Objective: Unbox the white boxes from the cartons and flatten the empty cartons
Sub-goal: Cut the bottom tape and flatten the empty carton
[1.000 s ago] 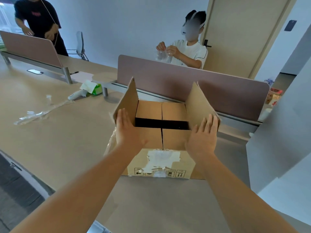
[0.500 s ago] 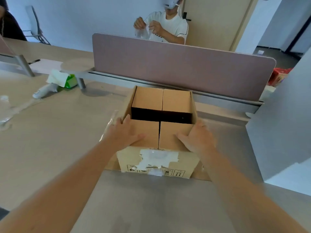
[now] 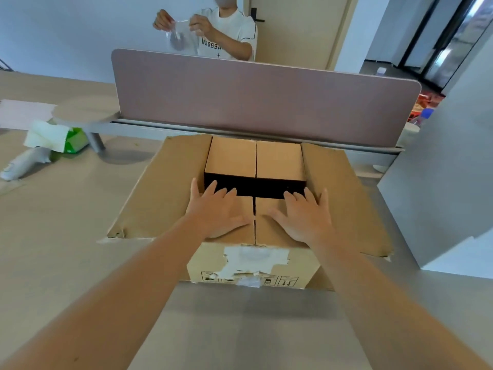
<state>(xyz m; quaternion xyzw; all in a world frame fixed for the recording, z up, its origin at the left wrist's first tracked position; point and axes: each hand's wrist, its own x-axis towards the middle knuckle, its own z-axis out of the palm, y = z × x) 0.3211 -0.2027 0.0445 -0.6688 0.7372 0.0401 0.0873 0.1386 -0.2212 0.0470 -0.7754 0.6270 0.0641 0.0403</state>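
Carton (image 3: 250, 209): plain brown corrugated cardboard, matt, edges frayed and torn at the outer flap corners. Front face carries a patch of white paper label or tape residue (image 3: 253, 260), torn and rough, with a bit of clear glossy tape hanging below it, plus black printed handling marks. Desk (image 3: 61, 236): smooth light wood-look laminate, matt; nearer section looks grey. Divider panel (image 3: 266, 100): mauve cloth-like covering, matt, fine texture, sitting in a grey metal rail (image 3: 149, 126) with satin finish. Tissue pack (image 3: 64, 138): glossy green plastic wrap, soft white paper on top. Person opposite holds a clear glossy plastic bag (image 3: 180, 38).
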